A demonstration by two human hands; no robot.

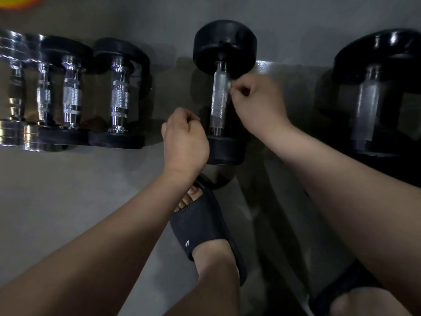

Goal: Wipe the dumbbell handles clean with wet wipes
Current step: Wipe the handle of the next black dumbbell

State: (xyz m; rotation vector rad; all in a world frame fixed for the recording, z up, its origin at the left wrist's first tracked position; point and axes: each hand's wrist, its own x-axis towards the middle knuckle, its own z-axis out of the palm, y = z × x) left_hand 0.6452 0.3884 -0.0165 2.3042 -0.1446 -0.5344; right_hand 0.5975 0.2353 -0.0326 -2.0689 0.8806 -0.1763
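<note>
A black dumbbell [224, 44] with a knurled metal handle [219, 96] lies on the grey floor in the middle of the view. My right hand [257, 99] pinches a small white wet wipe [228, 84] against the right side of that handle, near its upper end. My left hand [184, 142] is curled into a fist just left of the dumbbell's near black head [225, 151]; nothing shows in it. What my fingers hide of the wipe cannot be seen.
Several chrome-handled dumbbells [73, 96] stand in a row at the left. A bigger black dumbbell [376, 94] lies at the right. My foot in a dark slipper [205, 226] is just below the middle dumbbell, another slipper [346, 290] at the lower right.
</note>
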